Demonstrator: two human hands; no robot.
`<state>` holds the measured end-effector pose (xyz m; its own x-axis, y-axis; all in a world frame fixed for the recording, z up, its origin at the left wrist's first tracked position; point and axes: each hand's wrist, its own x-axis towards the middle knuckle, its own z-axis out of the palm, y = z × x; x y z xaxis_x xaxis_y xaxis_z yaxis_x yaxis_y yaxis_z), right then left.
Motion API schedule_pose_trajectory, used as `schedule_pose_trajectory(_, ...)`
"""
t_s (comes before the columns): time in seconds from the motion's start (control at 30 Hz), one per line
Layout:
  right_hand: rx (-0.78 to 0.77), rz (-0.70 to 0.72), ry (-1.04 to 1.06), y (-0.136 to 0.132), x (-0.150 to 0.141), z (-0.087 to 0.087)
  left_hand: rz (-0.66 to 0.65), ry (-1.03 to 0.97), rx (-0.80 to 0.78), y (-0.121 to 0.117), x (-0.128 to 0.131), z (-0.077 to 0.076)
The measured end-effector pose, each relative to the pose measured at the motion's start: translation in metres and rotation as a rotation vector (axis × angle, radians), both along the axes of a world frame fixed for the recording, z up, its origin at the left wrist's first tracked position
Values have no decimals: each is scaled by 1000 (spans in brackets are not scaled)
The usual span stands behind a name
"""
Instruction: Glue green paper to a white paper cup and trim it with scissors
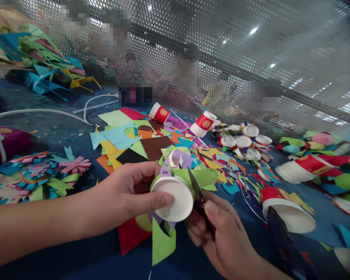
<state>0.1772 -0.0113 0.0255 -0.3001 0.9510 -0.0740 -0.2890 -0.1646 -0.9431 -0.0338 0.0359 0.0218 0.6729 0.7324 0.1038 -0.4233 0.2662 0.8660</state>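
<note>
My left hand [131, 192] is closed round a paper cup [175, 198] wrapped in green paper, its white bottom turned toward me and my thumb pressed on it. A small purple paper piece with drawn eyes sits on the cup's top edge. Green paper strips [161, 243] hang below the cup. My right hand [221, 233] grips scissors [198, 194], whose dark blade points up along the cup's right side at the green paper.
Coloured paper scraps [151, 147] cover the blue table. Red and white paper cups [204, 123] lie behind, and a stack of them [303, 167] and another cup [288, 212] lie at right. Paper flowers [37, 175] rest at left. A perforated metal screen [221, 46] stands behind; people sit beyond it.
</note>
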Motion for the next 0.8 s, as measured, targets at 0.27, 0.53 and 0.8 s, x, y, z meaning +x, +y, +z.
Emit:
schedule_pose_trajectory(0.27, 22, 23, 1, 4, 3, 1, 10, 54, 5, 1, -3, 1)
schedule_pose_trajectory(0.53, -6, 23, -5, 2, 4, 0, 9, 68, 3, -1, -5, 5)
schedule_pose_trajectory(0.8, -12, 32, -21, 3, 4, 2, 21, 182, 12, -1, -4, 18)
